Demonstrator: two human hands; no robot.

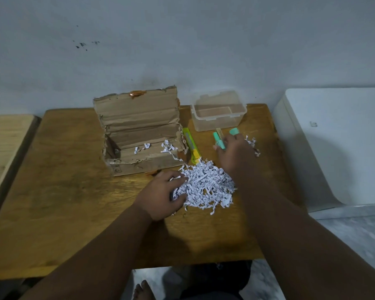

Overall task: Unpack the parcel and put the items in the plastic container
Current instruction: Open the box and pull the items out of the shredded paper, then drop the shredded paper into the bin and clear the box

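Observation:
An open cardboard parcel (139, 135) stands at the back of the wooden table (74, 213), with a few paper shreds inside. A clear plastic container (218, 113) sits open to its right. My left hand (160, 195) rests on a heap of white shredded paper (206, 187), fingers curled into it. Just in front of the container, my right hand (234, 154) closes on mint-green markers (219, 142) and a thin wooden stick (219, 132); another mint-green piece (234, 131) shows above the fingers. A yellow-green utility knife (192, 146) lies beside the parcel.
A white appliance or cabinet (333, 144) stands right of the table. A lighter wooden surface (7, 144) adjoins the table's left side. The wall runs directly behind the parcel and container. My bare feet (143, 291) show under the front edge.

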